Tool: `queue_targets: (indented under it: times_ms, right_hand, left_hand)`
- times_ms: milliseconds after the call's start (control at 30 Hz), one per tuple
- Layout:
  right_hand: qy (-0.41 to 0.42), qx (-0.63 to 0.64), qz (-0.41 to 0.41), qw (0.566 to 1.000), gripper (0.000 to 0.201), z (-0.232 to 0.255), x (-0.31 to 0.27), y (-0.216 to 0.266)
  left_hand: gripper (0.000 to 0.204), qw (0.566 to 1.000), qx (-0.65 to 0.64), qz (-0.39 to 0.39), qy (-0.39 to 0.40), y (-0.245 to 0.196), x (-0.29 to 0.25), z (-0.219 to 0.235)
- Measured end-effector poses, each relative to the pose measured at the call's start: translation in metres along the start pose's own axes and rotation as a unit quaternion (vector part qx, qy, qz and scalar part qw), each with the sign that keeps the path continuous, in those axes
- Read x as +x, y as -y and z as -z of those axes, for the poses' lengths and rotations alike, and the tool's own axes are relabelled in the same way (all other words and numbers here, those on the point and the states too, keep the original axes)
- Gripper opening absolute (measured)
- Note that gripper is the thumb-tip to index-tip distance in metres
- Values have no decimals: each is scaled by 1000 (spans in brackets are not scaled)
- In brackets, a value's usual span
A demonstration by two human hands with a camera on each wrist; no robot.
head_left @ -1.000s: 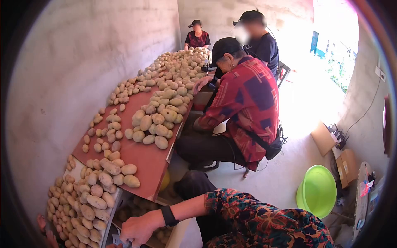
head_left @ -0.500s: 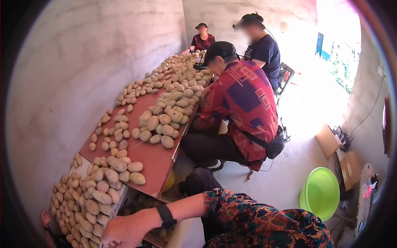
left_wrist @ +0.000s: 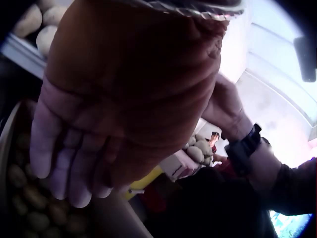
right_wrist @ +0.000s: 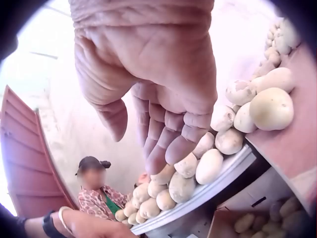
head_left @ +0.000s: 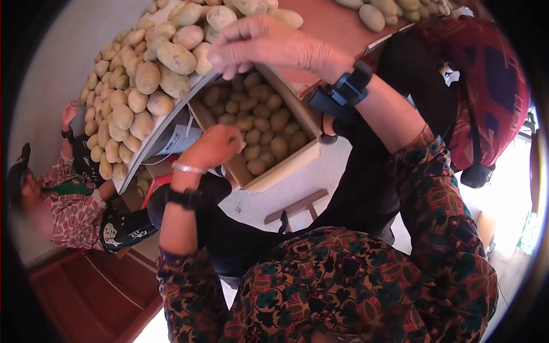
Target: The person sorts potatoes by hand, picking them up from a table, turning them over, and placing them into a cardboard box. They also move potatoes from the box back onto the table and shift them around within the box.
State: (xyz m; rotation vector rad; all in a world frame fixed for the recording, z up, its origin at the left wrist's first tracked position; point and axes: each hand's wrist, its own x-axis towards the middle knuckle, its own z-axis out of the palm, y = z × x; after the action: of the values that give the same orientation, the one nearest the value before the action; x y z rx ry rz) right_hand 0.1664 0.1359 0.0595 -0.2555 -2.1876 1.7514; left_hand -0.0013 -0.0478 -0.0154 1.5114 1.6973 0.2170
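Potatoes (head_left: 147,78) lie heaped on a light table with a metal edge (right_wrist: 218,181). Over that edge hovers the right hand (head_left: 269,46), fingers loosely bent; the right wrist view shows the same hand (right_wrist: 148,84) with nothing in it. Lower, above the near left side of a cardboard box (head_left: 286,163) holding many potatoes (head_left: 261,124), is the left hand (head_left: 211,150). Its palm and relaxed fingers (left_wrist: 81,166) look empty in the left wrist view.
A person in a patterned top (head_left: 77,214) sits at the left, and another in a red shirt (head_left: 497,86) at the right. A red-brown board (head_left: 343,28) adjoins the potato table. On the floor stands a small wooden stool (head_left: 297,207).
The head view has swung down from the room to the box and lap. The left hand and whole box top now show, and the right hand appears higher in the picture.
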Motion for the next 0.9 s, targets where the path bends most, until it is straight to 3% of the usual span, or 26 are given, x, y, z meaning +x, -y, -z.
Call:
queue_targets:
  times_ms: [100, 167, 267, 333, 467, 500, 567, 667, 733, 767, 800, 833, 867, 900]
  right_hand:
    - [-60, 110, 12, 992, 26, -1, -4, 0]
    - [-44, 206, -5, 977, 16, 2, -14, 5]
    - [-55, 228, -6, 972, 21, 8, -27, 6]
    - [-46, 221, 18, 974, 22, 14, -28, 14]
    - [-98, 292, -24, 951, 24, 28, -33, 34]
    - [-96, 290, -21, 952, 24, 29, -33, 33]
    - [-99, 289, -21, 952, 24, 34, -36, 31]
    - [-102, 288, -25, 952, 24, 37, -41, 29]
    - [-101, 287, -28, 952, 24, 39, -45, 27]
    - [-101, 290, -30, 951, 24, 43, -46, 28]
    - [-100, 288, -32, 952, 24, 44, -46, 26]
    - [-98, 289, -32, 952, 24, 43, -47, 25]
    - [-98, 288, -33, 952, 24, 44, -48, 24]
    - [-97, 287, -34, 952, 25, 44, -48, 23]
  left_hand:
    - [18, 999, 3, 33, 28, 24, 48, -20]
    - [22, 983, 127, 133, -3, 52, 77, -39]
    - [32, 983, 69, 166, -35, 78, 94, -62]
    - [38, 978, 115, 163, -55, 76, 109, -71]
    - [50, 972, 155, 171, -43, 90, 152, -76]
    - [50, 972, 156, 171, -40, 93, 160, -74]
    - [57, 972, 162, 120, -117, 97, 173, -70]
    - [65, 989, 75, 82, -99, 97, 195, -58]
    - [69, 993, 54, 57, -90, 130, 234, -83]
    - [74, 995, 34, 33, -84, 126, 241, -86]
    - [70, 987, 142, 0, -80, 119, 248, -97]
    - [70, 987, 141, -1, -77, 122, 255, -115]
    - [63, 969, 197, -31, -147, 125, 259, -135]
    - [55, 973, 192, 15, -127, 114, 262, -146]
